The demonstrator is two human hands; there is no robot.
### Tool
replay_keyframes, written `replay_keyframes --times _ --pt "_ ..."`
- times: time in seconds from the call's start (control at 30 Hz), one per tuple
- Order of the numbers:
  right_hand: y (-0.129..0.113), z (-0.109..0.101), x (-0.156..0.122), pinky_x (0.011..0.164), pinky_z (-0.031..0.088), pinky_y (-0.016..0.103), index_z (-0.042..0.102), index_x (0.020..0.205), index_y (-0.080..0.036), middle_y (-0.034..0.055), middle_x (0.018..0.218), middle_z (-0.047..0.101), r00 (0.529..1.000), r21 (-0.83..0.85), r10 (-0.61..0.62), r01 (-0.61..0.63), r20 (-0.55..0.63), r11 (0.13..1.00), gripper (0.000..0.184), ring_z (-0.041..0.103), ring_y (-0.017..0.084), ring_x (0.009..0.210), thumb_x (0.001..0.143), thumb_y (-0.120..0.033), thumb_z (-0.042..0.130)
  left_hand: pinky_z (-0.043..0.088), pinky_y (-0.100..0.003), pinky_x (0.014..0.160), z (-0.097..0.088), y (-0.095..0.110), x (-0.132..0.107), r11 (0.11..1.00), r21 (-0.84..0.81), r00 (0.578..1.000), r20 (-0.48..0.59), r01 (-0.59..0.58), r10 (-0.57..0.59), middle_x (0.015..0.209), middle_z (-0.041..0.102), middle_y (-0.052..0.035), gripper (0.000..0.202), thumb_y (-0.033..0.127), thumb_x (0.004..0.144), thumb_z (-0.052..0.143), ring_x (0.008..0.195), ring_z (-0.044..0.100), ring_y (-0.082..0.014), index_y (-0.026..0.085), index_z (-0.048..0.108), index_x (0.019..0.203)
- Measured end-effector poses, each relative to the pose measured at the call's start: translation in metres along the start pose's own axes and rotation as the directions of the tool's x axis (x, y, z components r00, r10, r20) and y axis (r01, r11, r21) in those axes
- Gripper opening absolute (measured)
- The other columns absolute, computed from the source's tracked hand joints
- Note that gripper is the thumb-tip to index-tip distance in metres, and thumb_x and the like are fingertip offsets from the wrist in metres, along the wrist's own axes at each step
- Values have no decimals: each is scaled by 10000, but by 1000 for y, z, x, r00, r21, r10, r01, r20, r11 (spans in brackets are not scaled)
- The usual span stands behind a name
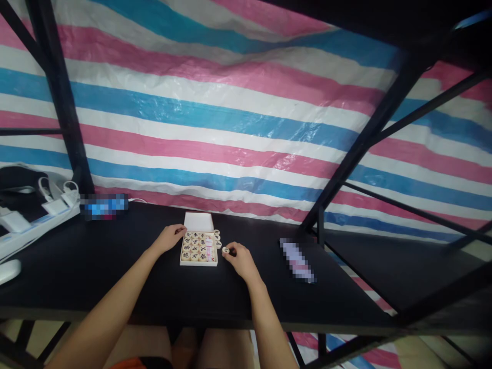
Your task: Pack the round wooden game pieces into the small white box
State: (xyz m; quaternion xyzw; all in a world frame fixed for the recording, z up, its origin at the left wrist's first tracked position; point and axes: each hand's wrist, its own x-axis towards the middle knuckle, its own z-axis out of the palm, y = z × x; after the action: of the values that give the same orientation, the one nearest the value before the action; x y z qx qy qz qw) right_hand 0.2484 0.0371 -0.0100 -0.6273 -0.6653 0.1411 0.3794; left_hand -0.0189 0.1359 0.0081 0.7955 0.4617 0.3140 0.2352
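A small open white box lies on the black table, its lid folded back on the far side. Rows of round pale xiangqi pieces with dark characters fill much of it. Some pink and white slips lie along its right part. My left hand is closed, its fingertips at the box's far left corner by the lid hinge. Between thumb and fingers of my right hand is one xiangqi piece, just right of the box. A few loose pieces lie against the box's right side.
A blurred-out flat object lies on the table to the right. At the left are a white power strip with plugs, a white mouse and another blurred-out object. Black metal frame bars and a striped sheet enclose the table.
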Motion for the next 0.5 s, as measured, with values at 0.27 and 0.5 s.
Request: replay_keyframes --times 0.27,0.5 --pt "-5 9 3 650 469 263 629 943 -206 0 770 628 998 46 -36 34 42 998 245 561 151 661 707 -266 661 445 -278 731 0 1 0 1000 -13 1000 5 -7 7 830 725 -47 356 422 817 445 769 640 -222 184 693 911" --pt "-33 -1 -8 728 456 290 663 905 -210 36 834 606 976 56 -217 217 -12 974 149 547 167 746 836 -281 552 444 -273 720 1 -2 0 1000 -18 1000 3 -12 12 827 730 -46 344 412 817 451 773 645 -222 187 696 907"
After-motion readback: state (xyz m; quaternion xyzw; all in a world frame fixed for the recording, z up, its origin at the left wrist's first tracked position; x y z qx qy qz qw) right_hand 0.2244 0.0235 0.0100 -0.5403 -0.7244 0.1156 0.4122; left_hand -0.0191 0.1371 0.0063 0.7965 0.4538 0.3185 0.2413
